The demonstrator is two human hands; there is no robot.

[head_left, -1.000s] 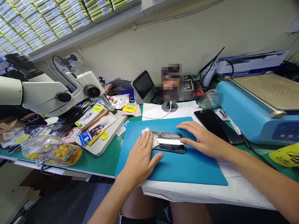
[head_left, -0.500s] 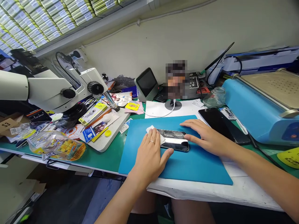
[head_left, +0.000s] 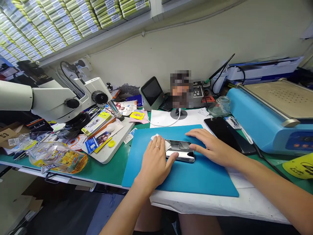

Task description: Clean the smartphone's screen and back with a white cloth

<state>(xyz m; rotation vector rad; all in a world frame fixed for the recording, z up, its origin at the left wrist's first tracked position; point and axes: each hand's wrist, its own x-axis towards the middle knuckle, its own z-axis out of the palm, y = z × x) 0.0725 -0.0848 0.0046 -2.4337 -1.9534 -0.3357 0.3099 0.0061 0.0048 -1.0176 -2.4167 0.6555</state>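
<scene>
A dark, glossy smartphone (head_left: 182,156) lies on the blue mat (head_left: 205,179), its surface mirroring the light. Fingers together and outstretched, my left hand (head_left: 156,158) presses a folded white tissue (head_left: 167,145) down over the phone's left end. The hand covers most of the tissue, and its thumb reaches out over the phone's near side. At the opposite end is my right hand (head_left: 207,145), open, with thumb and fingers spread apart. Its thumb tip is at the phone's right edge; whether it touches cannot be made out.
Right of the mat lies a larger black device (head_left: 226,133), beside a blue machine (head_left: 254,120). A glass jar (head_left: 223,106) and a small screen (head_left: 152,93) stand behind. Leftward are a microscope (head_left: 73,101), a clear plastic jar (head_left: 61,156) and stacked packets (head_left: 100,120).
The camera view has shifted slightly, so the whole scene sits a little lower and farther left. Both hands keep nearly the same places on and beside the phone.
</scene>
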